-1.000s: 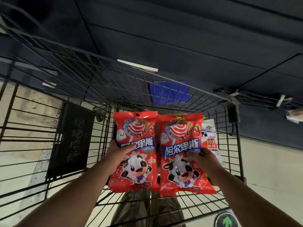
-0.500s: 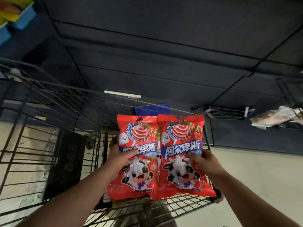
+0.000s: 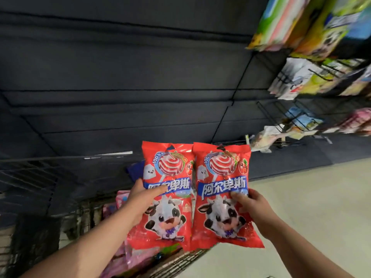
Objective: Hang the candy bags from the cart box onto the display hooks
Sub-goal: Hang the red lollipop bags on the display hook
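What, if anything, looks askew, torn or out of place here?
Nothing is wrong with the held items. The left candy bag and right candy bag look intact, side by side, one in the left hand, one in the right hand. A pale bag seems slumped across the lowest display hooks rather than hanging, but blur prevents certainty.

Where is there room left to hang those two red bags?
Seemingly bare wire hooks jut from the dark panel, between the white bags above and the pale bag below. Farther right, the hooks look packed.
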A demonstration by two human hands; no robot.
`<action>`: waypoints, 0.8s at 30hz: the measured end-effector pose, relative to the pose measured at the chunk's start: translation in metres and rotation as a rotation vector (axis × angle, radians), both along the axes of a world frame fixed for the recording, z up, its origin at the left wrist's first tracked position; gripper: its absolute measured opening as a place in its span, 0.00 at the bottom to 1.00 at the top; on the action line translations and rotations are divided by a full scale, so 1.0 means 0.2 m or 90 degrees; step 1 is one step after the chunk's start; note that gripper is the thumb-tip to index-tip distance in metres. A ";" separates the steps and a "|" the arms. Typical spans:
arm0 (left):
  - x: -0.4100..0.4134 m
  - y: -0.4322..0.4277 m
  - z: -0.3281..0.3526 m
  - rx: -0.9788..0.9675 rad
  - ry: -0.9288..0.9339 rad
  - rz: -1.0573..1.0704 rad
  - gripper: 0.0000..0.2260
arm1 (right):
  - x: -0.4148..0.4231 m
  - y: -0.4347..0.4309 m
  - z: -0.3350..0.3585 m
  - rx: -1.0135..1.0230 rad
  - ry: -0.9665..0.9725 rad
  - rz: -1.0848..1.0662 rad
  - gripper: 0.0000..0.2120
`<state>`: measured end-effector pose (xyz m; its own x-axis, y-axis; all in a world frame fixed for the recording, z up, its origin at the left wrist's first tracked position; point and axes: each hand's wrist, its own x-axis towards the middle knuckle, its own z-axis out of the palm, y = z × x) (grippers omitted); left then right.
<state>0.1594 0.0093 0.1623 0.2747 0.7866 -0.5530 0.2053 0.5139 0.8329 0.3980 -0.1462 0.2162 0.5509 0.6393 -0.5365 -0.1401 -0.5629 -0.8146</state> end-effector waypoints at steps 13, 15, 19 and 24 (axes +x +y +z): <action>0.91 -0.54 0.34 0.073 -0.036 -0.122 0.16 | 0.76 -0.78 0.19 0.087 -0.024 -0.115 0.13; 1.07 -0.66 0.37 0.076 -0.048 -0.142 0.22 | 0.88 -0.92 0.23 0.094 -0.029 -0.122 0.13; 1.35 -0.88 0.43 0.078 -0.077 -0.172 0.15 | 1.10 -1.16 0.30 0.119 -0.032 -0.139 0.13; 1.59 -1.08 0.50 0.081 -0.090 -0.207 0.11 | 1.30 -1.37 0.33 0.132 -0.019 -0.154 0.25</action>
